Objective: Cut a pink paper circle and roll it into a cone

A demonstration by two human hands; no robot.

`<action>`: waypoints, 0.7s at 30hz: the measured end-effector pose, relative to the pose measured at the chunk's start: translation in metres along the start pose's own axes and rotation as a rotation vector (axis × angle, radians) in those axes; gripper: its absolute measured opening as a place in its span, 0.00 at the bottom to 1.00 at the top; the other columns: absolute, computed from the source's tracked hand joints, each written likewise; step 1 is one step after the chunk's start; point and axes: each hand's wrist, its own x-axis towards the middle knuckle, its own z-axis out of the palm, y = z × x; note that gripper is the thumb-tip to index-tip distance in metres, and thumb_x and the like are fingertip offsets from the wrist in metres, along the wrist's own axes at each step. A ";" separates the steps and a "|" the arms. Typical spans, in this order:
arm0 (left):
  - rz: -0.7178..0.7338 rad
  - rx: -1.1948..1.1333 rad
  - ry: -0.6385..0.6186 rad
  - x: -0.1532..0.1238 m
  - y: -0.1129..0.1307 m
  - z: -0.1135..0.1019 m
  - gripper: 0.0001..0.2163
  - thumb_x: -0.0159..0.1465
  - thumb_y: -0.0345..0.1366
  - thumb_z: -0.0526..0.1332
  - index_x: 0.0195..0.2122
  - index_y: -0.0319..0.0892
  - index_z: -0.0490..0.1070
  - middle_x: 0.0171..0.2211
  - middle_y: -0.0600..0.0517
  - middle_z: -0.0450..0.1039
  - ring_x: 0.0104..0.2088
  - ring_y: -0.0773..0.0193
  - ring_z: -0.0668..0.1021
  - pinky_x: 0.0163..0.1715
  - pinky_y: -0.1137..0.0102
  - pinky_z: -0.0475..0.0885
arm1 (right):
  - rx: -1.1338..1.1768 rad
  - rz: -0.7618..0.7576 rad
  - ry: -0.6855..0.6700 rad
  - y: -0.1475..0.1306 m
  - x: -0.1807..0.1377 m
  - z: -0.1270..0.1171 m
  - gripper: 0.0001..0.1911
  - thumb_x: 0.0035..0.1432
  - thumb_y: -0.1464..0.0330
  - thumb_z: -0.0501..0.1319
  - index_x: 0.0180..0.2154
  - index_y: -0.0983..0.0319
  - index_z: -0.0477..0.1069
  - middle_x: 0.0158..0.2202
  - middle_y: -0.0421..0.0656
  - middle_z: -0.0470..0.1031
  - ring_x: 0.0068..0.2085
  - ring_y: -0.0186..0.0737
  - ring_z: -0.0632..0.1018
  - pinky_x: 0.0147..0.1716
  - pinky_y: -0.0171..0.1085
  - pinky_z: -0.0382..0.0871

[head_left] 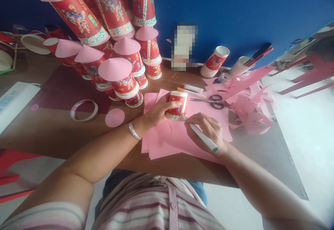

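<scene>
Gripping the red paper cup (177,105) from its left side, the left hand (156,113) has its fingers wrapped round the wall and the thumb over the top, pinning the cup mouth-down on the stack of pink paper sheets (182,138). Right beside it, the right hand (207,129) is closed in a writing grip on a white pen (202,137), whose tip touches the paper at the cup's lower right rim; the pen's long axis runs from that rim down and to the right, its green end pointing back toward the person. So the cup stands upright between the two hands, the left one holding it and the right one meeting it only through the pen tip. The pink sheets lie on the brown worktop (57,125) near its front edge. Just behind the cup lie scissors (211,100) and a glue stick (193,88), with a heap of pink paper scraps (247,101) to the right. To the left sit a loose pink paper circle (114,117), a cut cup rim ring (84,110), and a pile of cups with pink cone tops (117,49) stacked against the blue wall (235,11).
</scene>
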 end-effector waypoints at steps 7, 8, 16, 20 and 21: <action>0.037 0.048 -0.003 0.000 0.001 0.001 0.19 0.61 0.43 0.73 0.48 0.39 0.78 0.40 0.46 0.80 0.39 0.58 0.81 0.38 0.67 0.77 | -0.004 -0.001 0.006 0.001 0.000 0.000 0.11 0.67 0.79 0.62 0.44 0.58 0.71 0.31 0.38 0.80 0.27 0.34 0.80 0.27 0.33 0.77; 0.035 0.048 -0.002 0.000 0.001 0.000 0.19 0.60 0.43 0.73 0.48 0.39 0.78 0.39 0.46 0.80 0.39 0.58 0.81 0.38 0.67 0.77 | -0.007 0.004 0.008 0.001 0.000 0.000 0.11 0.66 0.79 0.62 0.44 0.58 0.71 0.31 0.37 0.80 0.27 0.34 0.80 0.27 0.33 0.77; 0.007 0.013 -0.029 0.002 -0.003 -0.004 0.21 0.60 0.44 0.73 0.51 0.39 0.77 0.40 0.46 0.81 0.39 0.58 0.82 0.38 0.67 0.77 | -0.008 0.001 0.000 0.000 0.001 0.000 0.12 0.66 0.80 0.62 0.44 0.57 0.70 0.31 0.36 0.79 0.27 0.33 0.80 0.28 0.33 0.75; -0.011 0.008 -0.032 0.001 -0.001 -0.003 0.22 0.59 0.45 0.74 0.50 0.38 0.77 0.40 0.45 0.81 0.37 0.59 0.82 0.37 0.67 0.77 | 0.019 -0.002 0.000 0.002 -0.001 0.001 0.13 0.65 0.80 0.63 0.46 0.57 0.71 0.32 0.37 0.80 0.28 0.34 0.80 0.29 0.34 0.77; -0.015 0.007 -0.027 0.001 0.000 -0.002 0.22 0.59 0.45 0.74 0.50 0.38 0.77 0.39 0.46 0.81 0.37 0.59 0.82 0.37 0.67 0.77 | 0.020 0.000 0.004 0.002 -0.001 0.001 0.14 0.65 0.80 0.63 0.46 0.57 0.71 0.32 0.37 0.80 0.28 0.34 0.80 0.29 0.34 0.77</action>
